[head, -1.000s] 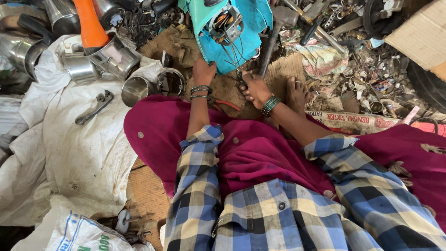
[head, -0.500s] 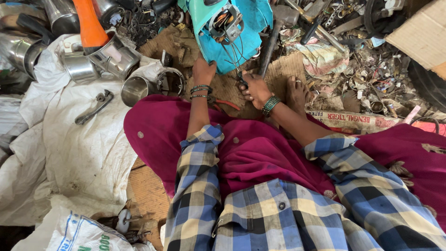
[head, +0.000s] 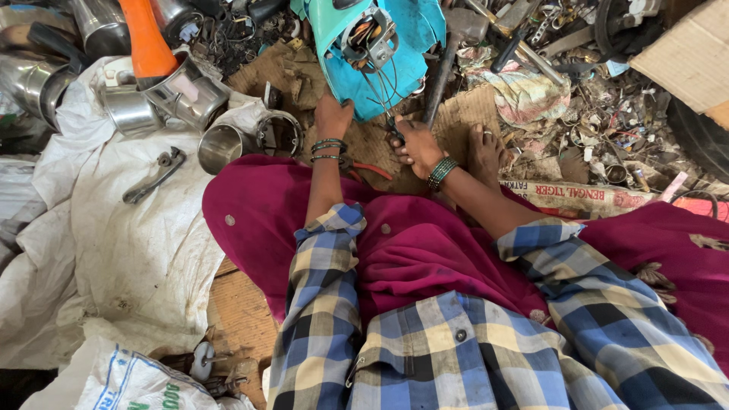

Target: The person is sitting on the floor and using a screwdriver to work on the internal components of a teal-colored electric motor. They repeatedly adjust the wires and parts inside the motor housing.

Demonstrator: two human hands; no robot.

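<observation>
The teal appliance casing (head: 380, 57) lies on the floor among scrap, hard plastic, light but awkward; best held by its rim. Left hand (head: 332, 118) steadies its edge; right hand (head: 414, 144) pinches its thin dangling wires (head: 382, 95).

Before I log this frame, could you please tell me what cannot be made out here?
- Teal casing, head view: its top is cut off by the upper edge.
- Right hand: the dark tool in its fingers is too small to identify.
- Orange handle: its upper end leaves the frame.
</observation>
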